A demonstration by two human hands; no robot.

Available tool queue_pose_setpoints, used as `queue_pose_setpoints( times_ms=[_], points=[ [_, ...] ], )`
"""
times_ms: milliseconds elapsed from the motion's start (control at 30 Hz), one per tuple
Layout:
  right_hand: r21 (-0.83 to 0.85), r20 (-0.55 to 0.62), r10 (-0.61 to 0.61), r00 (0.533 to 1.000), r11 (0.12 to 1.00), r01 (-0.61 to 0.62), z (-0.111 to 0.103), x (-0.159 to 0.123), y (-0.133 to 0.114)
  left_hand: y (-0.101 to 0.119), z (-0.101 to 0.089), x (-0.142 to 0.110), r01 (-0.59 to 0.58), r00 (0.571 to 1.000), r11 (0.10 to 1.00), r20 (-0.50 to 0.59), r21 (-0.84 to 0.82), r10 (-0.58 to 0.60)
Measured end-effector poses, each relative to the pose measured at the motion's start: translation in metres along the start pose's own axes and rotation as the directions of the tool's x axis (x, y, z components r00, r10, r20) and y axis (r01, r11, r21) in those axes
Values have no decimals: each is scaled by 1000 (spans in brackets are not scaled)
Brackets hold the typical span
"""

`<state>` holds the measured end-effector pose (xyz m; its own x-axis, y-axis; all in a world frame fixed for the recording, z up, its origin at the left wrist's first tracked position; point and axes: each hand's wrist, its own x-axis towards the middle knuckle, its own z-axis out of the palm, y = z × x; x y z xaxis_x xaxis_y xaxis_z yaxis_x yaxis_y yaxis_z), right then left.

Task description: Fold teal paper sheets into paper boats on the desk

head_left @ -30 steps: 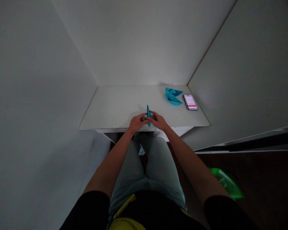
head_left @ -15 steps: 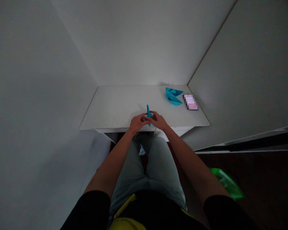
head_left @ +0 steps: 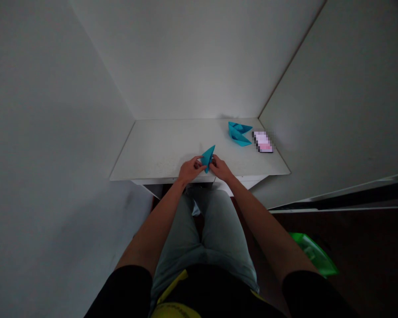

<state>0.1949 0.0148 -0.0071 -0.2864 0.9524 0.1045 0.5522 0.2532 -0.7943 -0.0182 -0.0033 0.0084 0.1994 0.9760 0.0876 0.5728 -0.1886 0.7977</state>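
A folded piece of blue paper [head_left: 208, 156] stands pinched between both my hands at the near edge of a small white table [head_left: 159, 148]. My left hand [head_left: 189, 169] grips its lower left side with closed fingers. My right hand [head_left: 220, 168] pinches its lower right side. The paper's broad triangular face points up and to the right. A finished blue paper boat [head_left: 239, 133] lies at the table's far right.
A blurred pink and white flat object [head_left: 262, 141] lies beside the boat near the right wall. White walls close in the table on the left, back and right. A green object [head_left: 313, 252] sits on the dark floor at the right, beside my knees.
The blue paper has turned between my fingers from edge-on to showing a wide triangular face. My hands stayed at the same spot.
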Motion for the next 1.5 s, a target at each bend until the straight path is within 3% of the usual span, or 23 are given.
queue_pose_setpoints(
  times_ms=[567,833,1233,1500],
  points=[
    [246,15,-45,999,968,40,-8,-5,-1,-6,2,0,-2,998,999,-61,-50,-1],
    [306,-37,32,999,952,-19,-4,-1,4,-11,2,5,25,994,946,-91,-322,-57],
    [373,-139,69,988,928,-13,2,5,10,-17,3,7,-9,1000,903,-31,-430,-5],
    [307,-85,69,994,951,-40,-6,3,2,-6,-5,7,43,999,967,2,-251,-44]
  ],
)
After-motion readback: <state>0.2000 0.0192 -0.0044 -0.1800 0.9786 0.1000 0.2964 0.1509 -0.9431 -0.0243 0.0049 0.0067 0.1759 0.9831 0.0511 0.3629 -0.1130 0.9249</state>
